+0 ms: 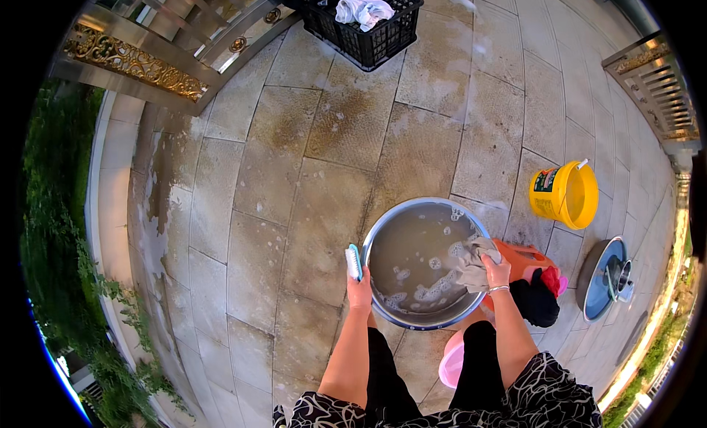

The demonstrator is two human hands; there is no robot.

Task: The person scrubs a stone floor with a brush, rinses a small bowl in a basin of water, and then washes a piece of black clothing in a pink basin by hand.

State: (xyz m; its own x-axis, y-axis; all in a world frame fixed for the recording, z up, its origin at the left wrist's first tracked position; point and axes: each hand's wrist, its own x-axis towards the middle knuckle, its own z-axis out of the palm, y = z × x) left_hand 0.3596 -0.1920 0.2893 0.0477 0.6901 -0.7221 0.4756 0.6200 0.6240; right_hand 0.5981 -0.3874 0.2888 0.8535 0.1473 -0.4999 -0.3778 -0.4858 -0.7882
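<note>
A wide metal basin (420,319) with cloudy, sudsy water stands on the paving before me. My left hand (359,291) is at the basin's left rim, holding a scrub brush (354,262) with a light blue back and white bristles that face left, outside the basin. At the right rim my right hand (497,270) grips a bunched, wet grey-beige cloth (476,265), part of which hangs over the water. A bracelet circles my right wrist. Just right of the basin sits an orange plastic container (516,257), partly hidden, with black cloth (534,302) and red cloth (550,280) on it.
A yellow bucket (544,199) and a wide round basin (590,281) holding smaller vessels stand at the right. A pink basin (453,362) is by my legs. At the top, a black plastic crate (381,44) carries a white cloth (362,11) beside a metal gate (204,69). Planting borders the left.
</note>
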